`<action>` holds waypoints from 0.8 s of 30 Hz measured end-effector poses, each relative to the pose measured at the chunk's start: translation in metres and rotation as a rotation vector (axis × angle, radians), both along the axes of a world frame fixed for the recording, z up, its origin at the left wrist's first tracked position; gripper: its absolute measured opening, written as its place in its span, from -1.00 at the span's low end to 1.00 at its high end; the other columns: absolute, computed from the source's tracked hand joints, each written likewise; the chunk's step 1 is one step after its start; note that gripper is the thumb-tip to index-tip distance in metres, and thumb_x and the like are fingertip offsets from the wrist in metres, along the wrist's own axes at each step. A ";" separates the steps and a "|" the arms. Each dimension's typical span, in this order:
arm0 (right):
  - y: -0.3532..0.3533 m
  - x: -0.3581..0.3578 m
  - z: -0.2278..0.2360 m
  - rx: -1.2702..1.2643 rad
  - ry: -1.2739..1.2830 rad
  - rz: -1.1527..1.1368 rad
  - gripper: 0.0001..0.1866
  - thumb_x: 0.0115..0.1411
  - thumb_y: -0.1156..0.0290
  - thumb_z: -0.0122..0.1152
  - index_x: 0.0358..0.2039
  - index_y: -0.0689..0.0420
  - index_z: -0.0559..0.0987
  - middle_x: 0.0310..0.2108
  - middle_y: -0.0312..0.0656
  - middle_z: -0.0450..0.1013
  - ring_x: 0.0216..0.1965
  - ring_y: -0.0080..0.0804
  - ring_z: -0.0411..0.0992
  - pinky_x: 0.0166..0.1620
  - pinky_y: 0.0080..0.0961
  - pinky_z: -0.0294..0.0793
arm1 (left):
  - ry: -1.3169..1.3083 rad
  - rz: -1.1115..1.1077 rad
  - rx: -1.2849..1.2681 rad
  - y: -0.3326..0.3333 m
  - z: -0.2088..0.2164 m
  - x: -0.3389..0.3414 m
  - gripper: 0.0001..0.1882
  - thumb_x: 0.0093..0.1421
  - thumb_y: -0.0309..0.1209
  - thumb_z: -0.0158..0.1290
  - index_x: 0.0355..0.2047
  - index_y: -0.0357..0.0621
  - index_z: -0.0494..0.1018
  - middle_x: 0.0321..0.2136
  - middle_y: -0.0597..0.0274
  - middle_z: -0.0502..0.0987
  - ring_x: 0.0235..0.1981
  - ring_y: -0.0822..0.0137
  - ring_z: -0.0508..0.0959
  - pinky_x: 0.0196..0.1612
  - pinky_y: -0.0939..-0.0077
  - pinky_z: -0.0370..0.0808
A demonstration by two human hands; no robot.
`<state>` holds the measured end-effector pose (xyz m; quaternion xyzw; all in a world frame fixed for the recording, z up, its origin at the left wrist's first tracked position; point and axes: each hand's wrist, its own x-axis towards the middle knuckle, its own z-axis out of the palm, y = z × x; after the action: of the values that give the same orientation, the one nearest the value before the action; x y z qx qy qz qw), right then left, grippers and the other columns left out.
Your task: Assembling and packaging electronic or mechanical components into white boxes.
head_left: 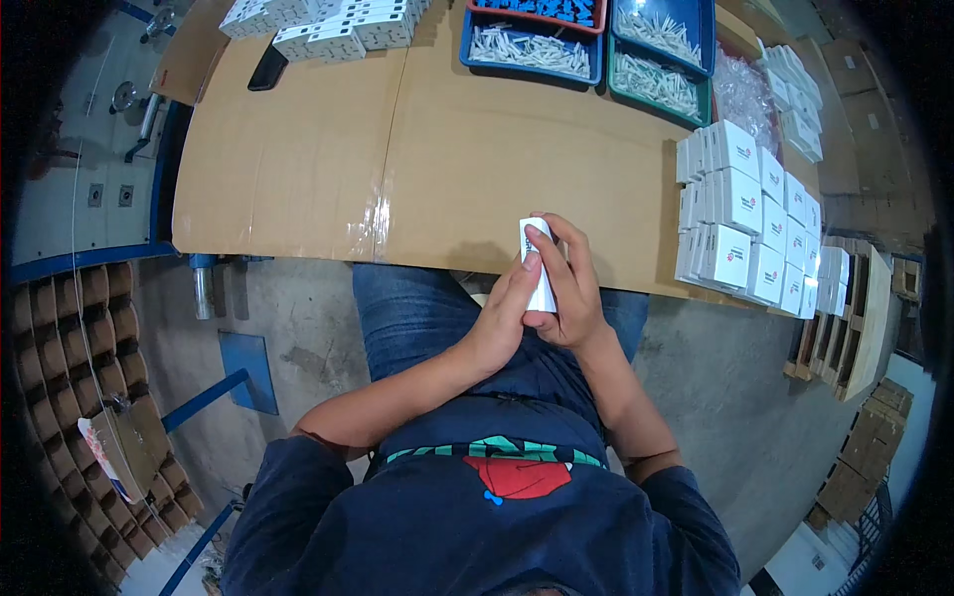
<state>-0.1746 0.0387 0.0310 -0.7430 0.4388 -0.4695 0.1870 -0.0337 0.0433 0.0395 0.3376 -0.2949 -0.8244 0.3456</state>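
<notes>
Because the small white box [543,295] likely needs steadying, I see the left hand [500,326] and right hand [572,290] clamped on it from 2 opposite sides.

Held white box [542,297]: smooth paperboard in appearance. Worktop [298,149]: matt brown cardboard, seam bearing glossy clear tape [382,217]. Blue tray [532,74] and green tray [658,114]: smooth plastic. Bag [743,94]: crinkled, shiny clear film. Jeans [405,310]: blue denim. Shirt [427,541]: matt cloth. Pallet [867,320]: bare wood
</notes>
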 end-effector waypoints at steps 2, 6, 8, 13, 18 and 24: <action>0.000 0.000 0.000 -0.001 0.002 -0.004 -0.06 0.26 -0.36 0.02 0.20 0.36 0.45 0.16 0.26 0.29 0.13 0.12 0.39 0.12 -0.13 0.49 | 0.018 0.007 0.029 0.000 -0.001 -0.001 -0.39 0.53 0.02 -0.29 0.28 -0.25 0.24 0.07 0.18 0.47 0.07 0.39 0.51 0.15 0.43 0.44; 0.000 0.001 -0.003 0.007 -0.009 -0.003 -0.08 0.29 -0.35 -0.02 0.19 0.38 0.45 0.16 0.27 0.30 0.13 0.13 0.39 0.12 -0.13 0.49 | 0.022 0.042 0.011 0.000 -0.004 -0.002 -0.40 0.53 0.02 -0.26 0.26 -0.25 0.28 0.04 0.19 0.48 0.04 0.39 0.52 0.11 0.44 0.46; 0.001 0.001 -0.004 0.008 -0.017 -0.003 -0.08 0.30 -0.34 -0.03 0.19 0.38 0.45 0.16 0.26 0.30 0.13 0.13 0.39 0.12 -0.13 0.48 | 0.018 0.046 0.004 0.001 -0.006 -0.003 -0.40 0.52 0.02 -0.25 0.25 -0.25 0.29 0.02 0.20 0.49 0.02 0.40 0.52 0.10 0.44 0.47; 0.002 0.001 -0.007 0.047 -0.069 0.019 -0.08 0.33 -0.34 -0.10 0.21 0.39 0.44 0.18 0.27 0.30 0.13 0.14 0.39 0.11 -0.14 0.49 | 0.001 0.073 0.019 0.004 -0.010 -0.002 -0.44 0.52 0.02 -0.25 0.15 -0.23 0.36 -0.08 0.24 0.53 -0.07 0.42 0.55 0.03 0.45 0.49; 0.002 -0.002 -0.009 0.072 -0.064 0.053 -0.05 0.33 -0.36 -0.11 0.27 0.37 0.38 0.24 0.26 0.27 0.20 0.14 0.35 0.22 -0.10 0.38 | -0.021 0.065 -0.002 0.007 -0.018 0.002 -0.45 0.52 0.02 -0.24 0.16 -0.21 0.37 -0.07 0.24 0.53 -0.06 0.41 0.55 0.06 0.43 0.47; 0.003 -0.007 -0.009 0.167 -0.098 0.014 0.19 0.14 -0.43 0.16 0.47 0.25 0.05 0.45 0.18 0.06 0.43 0.11 0.13 0.44 -0.09 0.03 | 0.041 0.148 -0.083 -0.002 -0.003 0.008 -0.38 0.48 -0.12 -0.28 0.38 -0.30 0.14 0.17 0.07 0.43 0.17 0.30 0.45 0.26 0.41 0.32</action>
<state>-0.1811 0.0413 0.0218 -0.7039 0.4615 -0.4658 0.2731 -0.0253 0.0408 0.0369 0.3271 -0.2958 -0.7903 0.4253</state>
